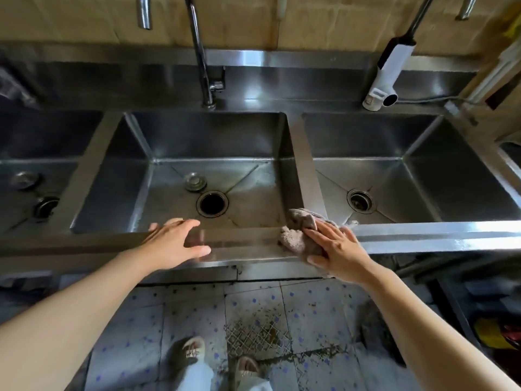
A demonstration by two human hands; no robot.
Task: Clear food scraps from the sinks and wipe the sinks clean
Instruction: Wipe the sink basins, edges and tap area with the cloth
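Note:
Three steel sinks stand in a row: a left sink (pixel 42 136), a middle sink (pixel 214 136) and a right sink (pixel 394 142). My right hand (pixel 338 246) presses flat on a brownish-pink cloth (pixel 298 235) on the front rim (pixel 245 244), where the divider between the middle and right sinks meets it. My left hand (pixel 174 242) hovers over the front rim of the middle sink, fingers spread and holding nothing. The middle sink's drain (pixel 212 204) is uncovered, and its strainer plug (pixel 195 182) lies beside it. No scraps show in the basins.
A tall faucet (pixel 201 52) rises behind the middle sink. A white-and-black faucet attachment (pixel 387 74) stands behind the right sink. The right sink's drain (pixel 361 201) holds a strainer. The left sink has a loose plug (pixel 24 180) and a drain (pixel 46 206). Below lies stained tiled floor (pixel 253 320).

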